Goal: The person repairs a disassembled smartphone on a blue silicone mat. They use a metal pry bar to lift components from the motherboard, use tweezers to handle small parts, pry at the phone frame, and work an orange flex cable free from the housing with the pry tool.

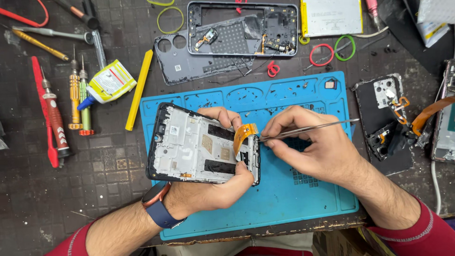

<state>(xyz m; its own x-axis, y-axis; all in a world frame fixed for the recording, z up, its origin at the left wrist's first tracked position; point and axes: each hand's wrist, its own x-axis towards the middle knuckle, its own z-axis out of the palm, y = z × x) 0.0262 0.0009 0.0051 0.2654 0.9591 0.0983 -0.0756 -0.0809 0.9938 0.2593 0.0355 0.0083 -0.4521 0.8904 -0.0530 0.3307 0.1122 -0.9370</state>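
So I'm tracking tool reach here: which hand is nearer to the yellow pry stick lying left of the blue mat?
Left. The left hand holds the opened phone frame beside the yellow pry stick; the right hand, with tweezers, is farther across the blue mat.

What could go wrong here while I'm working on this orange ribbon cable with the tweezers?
1. The tweezers in the right hand have sharp tips at the bent orange flex cable; a slip could tear or crease it.
2. The left hand holds the open phone frame off the blue mat, so it could shift under pressure.
3. Small debris on the mat could get into the frame.
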